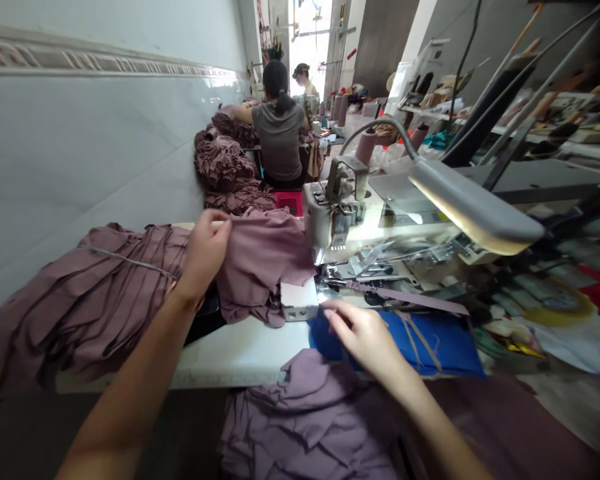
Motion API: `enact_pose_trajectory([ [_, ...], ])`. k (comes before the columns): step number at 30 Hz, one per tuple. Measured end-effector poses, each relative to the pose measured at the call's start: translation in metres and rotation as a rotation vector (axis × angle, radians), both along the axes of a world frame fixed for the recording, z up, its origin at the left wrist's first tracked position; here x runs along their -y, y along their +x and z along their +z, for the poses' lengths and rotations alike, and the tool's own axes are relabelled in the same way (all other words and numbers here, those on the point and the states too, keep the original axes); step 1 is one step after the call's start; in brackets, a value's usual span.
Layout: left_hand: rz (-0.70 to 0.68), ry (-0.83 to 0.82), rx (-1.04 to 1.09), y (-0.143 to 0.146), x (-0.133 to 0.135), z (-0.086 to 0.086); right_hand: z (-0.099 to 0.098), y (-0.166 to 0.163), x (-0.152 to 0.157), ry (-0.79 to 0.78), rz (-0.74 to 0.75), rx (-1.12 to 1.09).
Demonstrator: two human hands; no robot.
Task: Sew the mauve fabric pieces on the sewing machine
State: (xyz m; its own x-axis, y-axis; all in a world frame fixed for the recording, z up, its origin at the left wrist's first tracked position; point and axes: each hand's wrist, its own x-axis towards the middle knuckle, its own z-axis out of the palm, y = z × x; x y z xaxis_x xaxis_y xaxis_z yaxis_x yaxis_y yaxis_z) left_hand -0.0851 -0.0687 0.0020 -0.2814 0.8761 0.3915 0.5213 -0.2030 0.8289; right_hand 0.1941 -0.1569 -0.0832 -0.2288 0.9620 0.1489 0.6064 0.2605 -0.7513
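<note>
Left grip: the left hand (pixel 205 252) is closed, thumb and fingers pinched on the top edge of a mauve fabric piece (pixel 260 260).
Right grip: the right hand (pixel 365 333) lies palm down with the fingers (pixel 333 309) apart and stretched out; it clamps nothing.
Mauve fabric piece: it is draped over the bench (pixel 240 353) just left of the sewing machine (pixel 330 213), with its lower folds hanging beside a small white cover (pixel 300 300) at the machine's base.
Under the right hand: a blue cloth (pixel 445 347) is spread on the bench in front of the machine.
Mauve strip (pixel 415 300): a narrow band runs from the needle area out to the right across the blue cloth, just beyond the right fingertips.
Left of the bench: a heap of pleated mauve fabric (pixel 95 293) spills over the edge, against the pale tiled wall (pixel 80 147).
Near edge: more mauve fabric (pixel 310 413) is bunched below the bench, under the right forearm.
Over the machine: a gooseneck lamp (pixel 475 207) shines down, and a pinkish thread cone (pixel 365 147) stands behind it.
Farther back: a person in a grey top (pixel 279 133) sits facing away at another bench, beside stacks of the same ruffled fabric (pixel 223 160).
</note>
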Motion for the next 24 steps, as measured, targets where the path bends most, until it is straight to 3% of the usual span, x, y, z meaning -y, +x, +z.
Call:
enact_pose_trajectory([
  [3, -0.185, -0.291, 0.373, -0.008, 0.079, -0.004, -0.014, -0.016, 0.014, -0.318, 0.064, -0.487],
  [5, -0.160, -0.430, 0.441, -0.015, 0.117, -0.002, -0.023, -0.035, 0.018, -0.494, 0.140, -0.827],
  [7, -0.079, -0.481, 0.340, -0.023, 0.135, -0.001, -0.033, -0.057, 0.019, -0.548, 0.154, -1.079],
  [9, 0.023, -0.408, 0.034, -0.026, 0.134, -0.007, -0.043, -0.077, 0.019, -0.529, 0.083, -1.175],
  [11, 0.057, -0.212, -0.373, -0.018, 0.119, -0.018, -0.053, -0.090, 0.021, -0.509, 0.004, -1.201],
  [12, -0.012, -0.096, -0.545, -0.009, 0.110, -0.025, -0.056, -0.094, 0.023, -0.507, -0.026, -1.213],
  [14, -0.340, 0.103, -0.763, 0.016, 0.092, -0.040, -0.061, -0.093, 0.030, -0.513, -0.067, -1.233],
  [16, -0.713, 0.211, -0.859, 0.045, 0.075, -0.055, -0.061, -0.082, 0.038, -0.515, -0.096, -1.253],
  [18, -0.886, 0.267, -0.912, 0.068, 0.062, -0.067, -0.055, -0.062, 0.047, -0.538, -0.114, -1.270],
  [22, -0.912, 0.282, -0.916, 0.086, 0.046, -0.078, -0.039, -0.016, 0.057, -0.639, -0.122, -1.233],
  [24, -0.911, 0.270, -0.903, 0.086, 0.044, -0.078, -0.032, -0.001, 0.052, -0.586, -0.123, -1.092],
])
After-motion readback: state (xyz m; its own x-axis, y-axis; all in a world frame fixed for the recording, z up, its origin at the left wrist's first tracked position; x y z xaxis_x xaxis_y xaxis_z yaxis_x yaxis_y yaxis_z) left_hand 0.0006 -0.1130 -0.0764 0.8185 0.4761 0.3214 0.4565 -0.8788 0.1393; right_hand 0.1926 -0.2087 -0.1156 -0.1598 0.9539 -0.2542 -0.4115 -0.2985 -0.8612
